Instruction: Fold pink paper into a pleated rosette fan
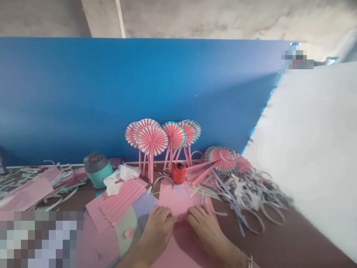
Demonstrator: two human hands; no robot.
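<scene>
Bending over a pink sheet of paper (178,257) on the brown table (281,242), we have our left hand (160,225) and right hand (203,222) just apart on it, fingers half curled, thumbs pointing inward; we cannot tell whether the fingertips pinch the paper or only press it. A bracelet (250,261) circles our right wrist. Beside our left hand lie a green sheet (126,219), a crumpled pink scrap (128,233) and a pleated pink paper (122,203). Past our hands stands a red spool (179,173), with round paper fans (152,140) upright behind it. Farther left sits a teal jug (99,175); to the right, curled paper strips (251,193) heap up. A blue panel (167,74) rises behind everything.
</scene>
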